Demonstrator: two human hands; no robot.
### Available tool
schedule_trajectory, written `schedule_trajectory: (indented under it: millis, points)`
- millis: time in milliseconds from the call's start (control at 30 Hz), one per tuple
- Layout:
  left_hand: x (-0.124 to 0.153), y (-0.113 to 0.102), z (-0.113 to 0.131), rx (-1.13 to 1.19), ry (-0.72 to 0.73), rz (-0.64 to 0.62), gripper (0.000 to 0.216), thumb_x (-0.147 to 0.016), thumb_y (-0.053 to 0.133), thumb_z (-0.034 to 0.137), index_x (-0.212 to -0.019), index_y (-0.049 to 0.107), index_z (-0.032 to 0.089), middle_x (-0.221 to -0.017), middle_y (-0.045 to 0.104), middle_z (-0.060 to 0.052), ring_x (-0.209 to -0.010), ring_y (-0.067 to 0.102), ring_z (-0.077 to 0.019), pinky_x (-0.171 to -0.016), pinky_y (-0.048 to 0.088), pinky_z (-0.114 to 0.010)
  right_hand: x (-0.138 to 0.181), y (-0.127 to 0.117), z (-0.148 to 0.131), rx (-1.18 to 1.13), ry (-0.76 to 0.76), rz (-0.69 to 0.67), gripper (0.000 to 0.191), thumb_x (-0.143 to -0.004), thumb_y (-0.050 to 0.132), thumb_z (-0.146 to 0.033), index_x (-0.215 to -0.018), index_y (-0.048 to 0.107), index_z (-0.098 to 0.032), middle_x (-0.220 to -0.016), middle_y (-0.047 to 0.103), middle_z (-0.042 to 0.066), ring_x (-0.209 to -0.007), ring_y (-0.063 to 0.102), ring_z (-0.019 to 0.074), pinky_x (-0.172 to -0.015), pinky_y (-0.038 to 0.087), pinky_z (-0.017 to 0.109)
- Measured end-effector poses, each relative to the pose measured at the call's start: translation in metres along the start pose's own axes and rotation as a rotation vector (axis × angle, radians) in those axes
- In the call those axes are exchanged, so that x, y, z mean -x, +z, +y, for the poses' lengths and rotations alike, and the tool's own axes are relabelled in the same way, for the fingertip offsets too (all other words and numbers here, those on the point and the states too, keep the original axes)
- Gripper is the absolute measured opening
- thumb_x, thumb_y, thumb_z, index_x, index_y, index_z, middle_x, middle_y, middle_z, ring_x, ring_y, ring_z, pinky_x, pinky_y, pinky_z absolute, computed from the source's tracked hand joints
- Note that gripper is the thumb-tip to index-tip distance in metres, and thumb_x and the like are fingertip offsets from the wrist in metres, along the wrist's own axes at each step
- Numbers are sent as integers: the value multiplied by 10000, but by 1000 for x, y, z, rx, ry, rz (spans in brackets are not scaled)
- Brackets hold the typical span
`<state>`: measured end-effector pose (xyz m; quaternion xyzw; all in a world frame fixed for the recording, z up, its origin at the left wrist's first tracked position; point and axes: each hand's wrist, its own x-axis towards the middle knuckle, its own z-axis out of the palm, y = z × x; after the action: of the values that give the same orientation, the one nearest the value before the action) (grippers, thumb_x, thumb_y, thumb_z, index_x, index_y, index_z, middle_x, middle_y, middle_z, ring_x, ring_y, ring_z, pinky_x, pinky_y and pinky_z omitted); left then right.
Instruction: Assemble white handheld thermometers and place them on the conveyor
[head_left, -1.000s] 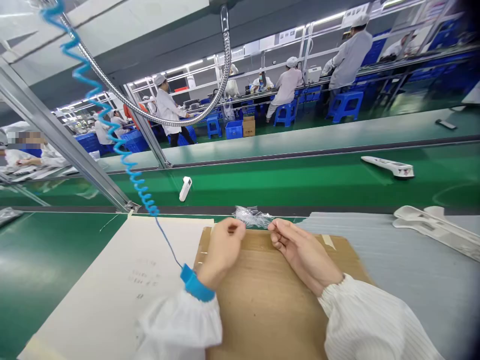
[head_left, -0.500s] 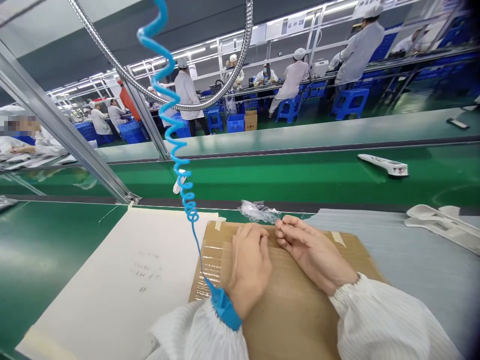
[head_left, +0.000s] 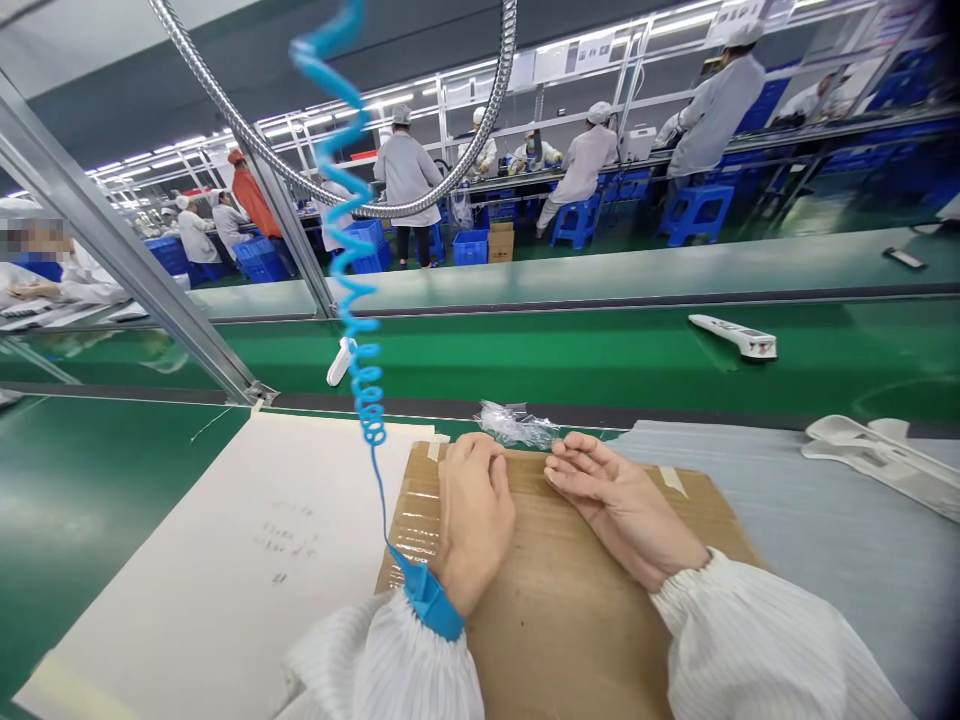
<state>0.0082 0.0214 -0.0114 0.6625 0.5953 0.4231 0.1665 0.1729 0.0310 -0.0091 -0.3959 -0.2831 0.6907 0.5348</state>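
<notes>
1. We see the left hand [head_left: 474, 522] lying palm down on a brown cardboard sheet [head_left: 570, 640] at lower centre, fingers lightly curled, gripping nothing visible.
2. We see the right hand [head_left: 619, 508] resting on its side on the same sheet, fingers loosely open and empty, its fingertips close to those of the left hand.
3. We find a crumpled clear plastic bag [head_left: 516, 426] on the green bench mat [head_left: 97, 500], just past the cardboard's far edge and just beyond both hands, touching neither.
4. We note a blue wrist strap [head_left: 426, 596] on the left wrist, its coiled blue cord [head_left: 358, 330] rising toward the top of the frame beside a flexible steel hose [head_left: 337, 160].
5. We see a white paper sheet [head_left: 225, 570] with faint handwriting at lower left, beside the cardboard. A grey sheet [head_left: 840, 530] lies at right, under white plastic casings [head_left: 877, 455].
6. We see a green conveyor belt [head_left: 525, 365] across the middle of the frame, carrying a white handheld device [head_left: 733, 336] at right and another [head_left: 339, 360] left of centre.
7. We see workers [head_left: 581, 165] in white smocks and caps along the far bench at upper right, with blue stools [head_left: 697, 213] and blue crates [head_left: 470, 247] near them.
</notes>
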Motion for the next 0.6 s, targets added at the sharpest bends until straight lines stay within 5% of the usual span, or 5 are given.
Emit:
schedule_trajectory:
  millis: [367, 533, 600]
  points:
    - [0, -2, 3, 6, -11, -16, 203, -933, 457, 68, -891, 617, 186, -1033, 663, -69, -998, 587, -223, -900, 456, -398, 2, 3, -4, -20, -10, 0, 372, -569, 945, -156, -844, 703, -224, -947, 655, -17, -865, 605, 107, -795, 528, 187]
    - [-1, -3, 4, 18, -12, -18, 197, -929, 462, 65, -887, 616, 180, -1031, 662, -73, -999, 578, -227, -905, 451, -405, 1, 2, -2, -22, -37, -18, 283, -675, 913, -313, -813, 688, -212, -719, 538, -47, -542, 366, 52, -434, 342, 162]
    - [-1, -4, 4, 19, -13, -19, 197, -925, 465, 59, -885, 618, 178, -1025, 661, -72, -998, 577, -226, -907, 448, -405, -1, 1, -1, -27, -40, -18, 266, -712, 888, -353, -803, 690, -201, -696, 502, -46, -542, 344, 53, -424, 320, 158]
